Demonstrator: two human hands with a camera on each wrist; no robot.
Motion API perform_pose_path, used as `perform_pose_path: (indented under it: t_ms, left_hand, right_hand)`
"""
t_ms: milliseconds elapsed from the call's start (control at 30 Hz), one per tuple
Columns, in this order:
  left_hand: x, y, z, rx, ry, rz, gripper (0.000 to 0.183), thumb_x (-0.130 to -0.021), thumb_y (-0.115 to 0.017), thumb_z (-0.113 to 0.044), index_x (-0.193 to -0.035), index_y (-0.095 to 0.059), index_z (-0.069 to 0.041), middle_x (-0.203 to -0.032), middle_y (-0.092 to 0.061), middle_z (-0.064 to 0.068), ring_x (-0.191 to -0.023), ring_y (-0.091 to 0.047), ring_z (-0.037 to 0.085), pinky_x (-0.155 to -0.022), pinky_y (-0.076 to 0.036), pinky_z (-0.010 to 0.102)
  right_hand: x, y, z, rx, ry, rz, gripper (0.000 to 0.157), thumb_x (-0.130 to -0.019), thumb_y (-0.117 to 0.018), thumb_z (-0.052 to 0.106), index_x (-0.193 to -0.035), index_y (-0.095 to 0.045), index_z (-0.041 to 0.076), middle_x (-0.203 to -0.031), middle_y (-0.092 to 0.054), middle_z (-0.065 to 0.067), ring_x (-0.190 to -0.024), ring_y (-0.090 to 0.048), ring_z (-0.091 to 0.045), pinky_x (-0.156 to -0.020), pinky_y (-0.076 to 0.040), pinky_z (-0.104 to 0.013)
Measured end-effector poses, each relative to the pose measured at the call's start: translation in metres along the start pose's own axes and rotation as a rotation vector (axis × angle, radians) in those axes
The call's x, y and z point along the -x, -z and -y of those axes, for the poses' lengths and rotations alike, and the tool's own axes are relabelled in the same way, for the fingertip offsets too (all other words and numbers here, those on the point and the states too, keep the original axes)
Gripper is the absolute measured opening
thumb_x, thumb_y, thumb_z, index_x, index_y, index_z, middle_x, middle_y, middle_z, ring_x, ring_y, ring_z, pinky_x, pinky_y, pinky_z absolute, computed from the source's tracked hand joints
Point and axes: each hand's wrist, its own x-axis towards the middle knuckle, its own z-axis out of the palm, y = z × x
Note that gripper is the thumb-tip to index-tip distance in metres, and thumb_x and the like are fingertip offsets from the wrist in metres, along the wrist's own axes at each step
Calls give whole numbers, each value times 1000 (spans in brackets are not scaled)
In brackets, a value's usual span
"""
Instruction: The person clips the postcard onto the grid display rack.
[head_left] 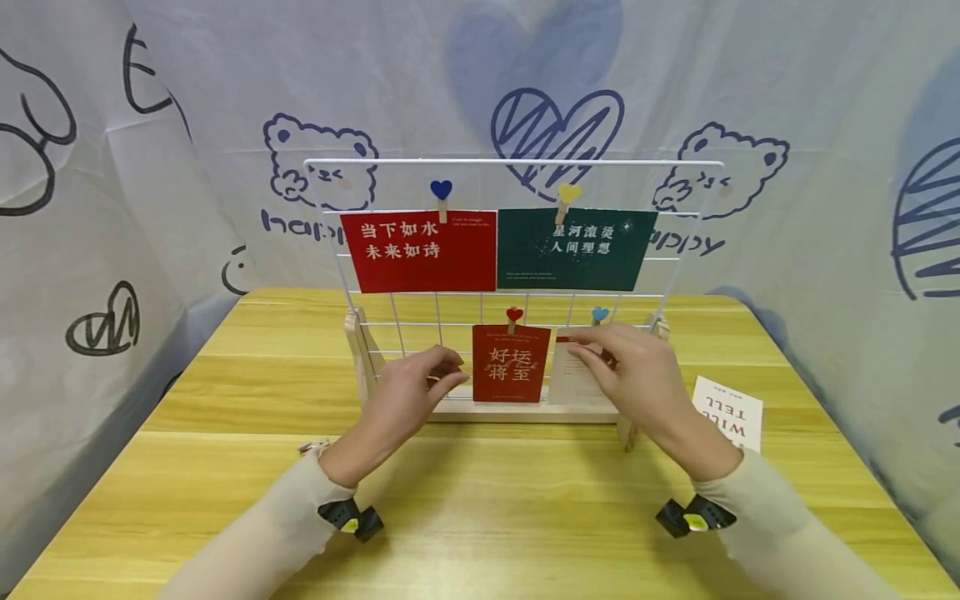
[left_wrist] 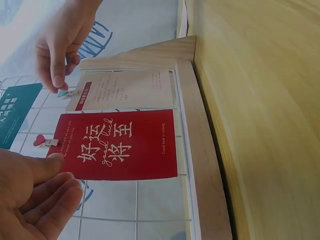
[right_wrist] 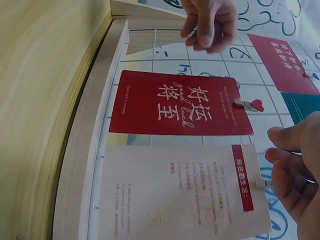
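A small red card [head_left: 506, 375] hangs on the white wire grid [head_left: 438, 310] by a red heart clip [head_left: 513, 315]. To its right a white card [head_left: 573, 379] hangs by a light-blue heart clip [head_left: 600, 314]. My right hand [head_left: 641, 371] is in front of the white card's upper part, its fingertips near that clip; thumb and forefinger are slightly apart with no object visible between them. Left of the red card, my left hand [head_left: 412, 385] has loosely bent fingers and holds nothing. In the left wrist view, its thumb overlaps the red card's edge [left_wrist: 117, 145]; contact is unclear.
Higher on the grid hang a larger red card [head_left: 423, 258] under a blue heart clip [head_left: 442, 192] and a green card [head_left: 577, 258] under a yellow one [head_left: 569, 194]. A printed card [head_left: 731, 408] lies at right; a small metallic item [head_left: 313, 447] lies by the left wrist.
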Motion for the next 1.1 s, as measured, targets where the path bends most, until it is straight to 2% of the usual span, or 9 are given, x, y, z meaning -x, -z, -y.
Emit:
perform_pose_path:
  t_ms: [167, 333, 400, 433, 567, 667, 733, 900, 1100]
  left_hand:
    - [9, 8, 3, 12, -12, 52, 15, -88, -75, -17, -99, -68, -8, -89, -71, 0, -79, -68, 12, -69, -57, 25]
    - [19, 15, 8, 39, -12, 126, 19, -87, -76, -18, -102, -68, -8, -94, -71, 1, -82, -68, 13, -69, -56, 23]
    - [23, 18, 11, 57, -19, 158, 20, -87, -76, -17, -104, -68, -8, -96, -70, 2, -83, -68, 14, -69, -56, 23]
    - [26, 20, 13, 62, -24, 175, 21, -87, -76, -17, -104, -68, -8, -97, -70, 2, -83, -68, 14, -69, -56, 23]
    - [34, 28, 20, 76, -33, 255, 22, -88, -75, -19, -107, -68, -10, -100, -69, 3, -85, -67, 13, -70, -56, 24]
    - [39, 37, 25, 74, -14, 312, 23, -90, -73, -23, -109, -67, -11, -103, -69, 4, -88, -66, 12, -73, -56, 26]
    - [43, 42, 29, 72, 7, 337, 25, -91, -71, -26, -111, -67, -12, -105, -68, 3, -89, -65, 13, -75, -56, 27]
    - [52, 53, 41, 63, 62, 364, 29, -92, -69, -32, -114, -66, -12, -106, -68, 0, -91, -65, 15, -78, -55, 33]
    - [64, 67, 58, -12, 109, 355, 14, -93, -69, -23, -104, -68, -15, -97, -68, -7, -90, -65, 13, -77, -55, 38]
  right_hand:
    - [8, 7, -3, 7, -44, -6, 20, -84, -78, 13, -104, -76, 11, -95, -74, -3, -74, -62, -16, -63, -50, -34]
    - [17, 14, -8, -13, -46, -16, 22, -81, -80, 10, -102, -75, 8, -102, -73, -5, -95, -65, -24, -83, -50, -43]
    - [21, 16, -9, -15, -62, -12, 23, -81, -81, 10, -102, -75, 8, -103, -72, -5, -97, -64, -23, -86, -50, -43]
    - [23, 17, -10, -13, -69, -10, 23, -81, -81, 10, -103, -75, 8, -103, -72, -5, -97, -64, -22, -86, -50, -43]
    - [31, 22, -14, 12, -104, 4, 25, -81, -81, 11, -104, -74, 8, -101, -71, -3, -88, -60, -18, -72, -50, -37]
    - [39, 25, -21, 25, -105, 9, 27, -80, -81, 9, -105, -74, 8, -100, -72, -4, -88, -60, -19, -71, -49, -38]
    - [44, 28, -26, 26, -104, 12, 29, -78, -82, 7, -106, -74, 7, -100, -72, -5, -93, -61, -21, -77, -50, -42]
    - [56, 38, -41, 39, -140, 13, 33, -76, -82, 3, -108, -72, 5, -104, -71, -10, -100, -61, -29, -83, -49, -50]
    - [71, 47, -57, 59, -205, -3, 30, -79, -79, 2, -108, -71, 4, -104, -70, -12, -101, -60, -32, -80, -47, -51]
